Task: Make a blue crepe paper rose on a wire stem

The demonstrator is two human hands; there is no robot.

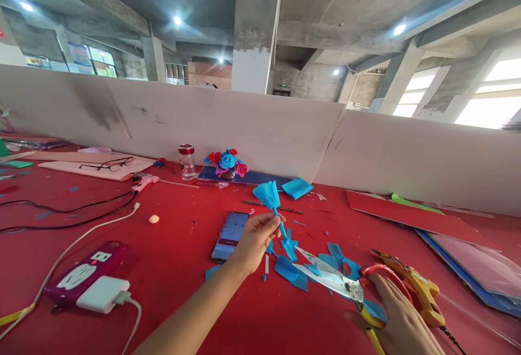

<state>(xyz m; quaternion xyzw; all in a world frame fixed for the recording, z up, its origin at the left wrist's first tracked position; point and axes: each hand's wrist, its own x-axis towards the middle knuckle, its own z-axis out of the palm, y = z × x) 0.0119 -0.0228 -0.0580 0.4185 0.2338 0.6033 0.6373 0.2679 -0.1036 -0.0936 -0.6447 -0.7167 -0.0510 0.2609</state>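
Observation:
My left hand [253,242] pinches the thin stem of a blue paper flower [267,195] between thumb and fingers. Its flared petals point up, and loose blue paper hangs at the stem's lower end. In my right hand [402,317] is a pair of scissors [331,279] with red and yellow handles. The blades stand apart, their tips close by the lower end of the flower; whether they touch it I cannot tell. Several blue paper scraps [291,272] lie on the red table [183,295] beneath and around the blades.
Right of my right hand lies a yellow glue gun [411,284]. A phone [228,235] rests behind my left forearm. Farther back stand a glass bottle [187,162] and a paper flower bouquet [228,164]. A purple power strip [87,271] with cables sits at left.

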